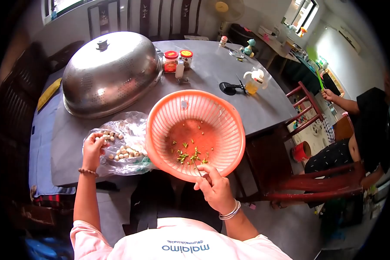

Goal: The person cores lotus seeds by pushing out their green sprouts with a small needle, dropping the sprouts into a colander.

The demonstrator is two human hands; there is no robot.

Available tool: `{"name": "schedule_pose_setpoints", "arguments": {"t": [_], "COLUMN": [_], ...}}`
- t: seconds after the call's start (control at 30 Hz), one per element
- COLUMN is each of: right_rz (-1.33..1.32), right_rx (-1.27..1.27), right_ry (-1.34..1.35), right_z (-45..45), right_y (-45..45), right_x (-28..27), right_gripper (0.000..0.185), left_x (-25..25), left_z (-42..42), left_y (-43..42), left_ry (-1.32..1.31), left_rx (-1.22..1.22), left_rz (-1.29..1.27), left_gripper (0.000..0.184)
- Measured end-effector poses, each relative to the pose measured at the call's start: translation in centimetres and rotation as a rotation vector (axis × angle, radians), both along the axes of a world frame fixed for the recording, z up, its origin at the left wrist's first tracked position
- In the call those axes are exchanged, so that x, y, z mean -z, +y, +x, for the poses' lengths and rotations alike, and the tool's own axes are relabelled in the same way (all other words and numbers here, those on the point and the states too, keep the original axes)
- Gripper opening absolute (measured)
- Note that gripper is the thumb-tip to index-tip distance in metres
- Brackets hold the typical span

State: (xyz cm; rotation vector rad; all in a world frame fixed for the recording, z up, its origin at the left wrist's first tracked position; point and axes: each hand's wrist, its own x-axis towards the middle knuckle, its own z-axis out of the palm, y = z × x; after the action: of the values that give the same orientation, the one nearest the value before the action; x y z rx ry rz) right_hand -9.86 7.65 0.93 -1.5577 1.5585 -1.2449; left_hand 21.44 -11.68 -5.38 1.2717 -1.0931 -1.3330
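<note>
My left hand point(93, 149) is at the left side of a clear plastic bag point(117, 164), its fingers curled in a pinch around a pale, round lotus seed. More lotus seeds point(128, 152) lie in a loose pile on the bag. My right hand point(215, 188) pinches a thin, dark pick point(198, 169) over the near rim of an orange plastic colander point(154, 145). The pick's tip points down into the colander. Small green sprout-like bits point(184, 157) are scattered across the colander's bottom, mostly toward the near side.
A large perforated metal dome point(112, 73) stands at the table's left. Behind the colander are red-lidded jars point(170, 62), a small bottle point(180, 69) and a pitcher of yellow liquid point(253, 82). To the right, another person point(370, 125) holds a green fly swatter point(320, 76) beside a red chair point(273, 169).
</note>
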Motion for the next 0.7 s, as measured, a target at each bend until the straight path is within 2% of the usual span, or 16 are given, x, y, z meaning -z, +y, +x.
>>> {"name": "schedule_pose_setpoints", "arguments": {"t": [0.03, 0.13, 0.2, 0.23, 0.3, 0.37, 0.47, 0.63, 0.7], "right_rz": [-0.008, 0.022, 0.050, 0.049, 0.147, 0.133, 0.170, 0.154, 0.164], "right_rx": [0.006, 0.015, 0.010, 0.031, 0.063, 0.073, 0.074, 0.060, 0.068], "right_ry": [0.001, -0.016, -0.017, 0.037, -0.060, -0.153, -0.158, -0.166, -0.143], "right_z": [0.0, 0.1, 0.1, 0.3, 0.4, 0.4, 0.5, 0.6, 0.7], "right_y": [0.0, -0.2, -0.1, -0.1, 0.1, 0.3, 0.2, -0.1, -0.2], "right_x": [0.0, -0.2, 0.3, 0.2, -0.5, 0.1, 0.2, 0.2, 0.2], "right_gripper": [0.023, 0.023, 0.024, 0.025, 0.024, 0.023, 0.023, 0.023, 0.024], "left_x": [0.2, 3.0, 5.1, 4.1, 2.5, 1.7, 2.2, 2.0, 0.9], "left_z": [0.5, 2.0, 1.6, 1.2, 0.7, 0.0, 0.7, 1.4, 1.2], "left_y": [-0.1, -1.4, -2.0, -1.5, -0.9, -0.7, -0.8, -1.1, -0.7], "left_ry": [0.182, 0.504, 0.462, 0.368, 0.309, 0.430, 0.596, 0.617, 0.512], "left_rx": [0.017, -0.045, -0.022, -0.034, -0.068, -0.167, -0.142, -0.099, -0.131], "left_rz": [0.009, 0.060, -0.064, -0.015, 0.082, 0.117, 0.127, 0.149, 0.150], "left_gripper": [0.009, 0.014, 0.019, 0.020, 0.018, 0.015, 0.009, 0.008, 0.007]}}
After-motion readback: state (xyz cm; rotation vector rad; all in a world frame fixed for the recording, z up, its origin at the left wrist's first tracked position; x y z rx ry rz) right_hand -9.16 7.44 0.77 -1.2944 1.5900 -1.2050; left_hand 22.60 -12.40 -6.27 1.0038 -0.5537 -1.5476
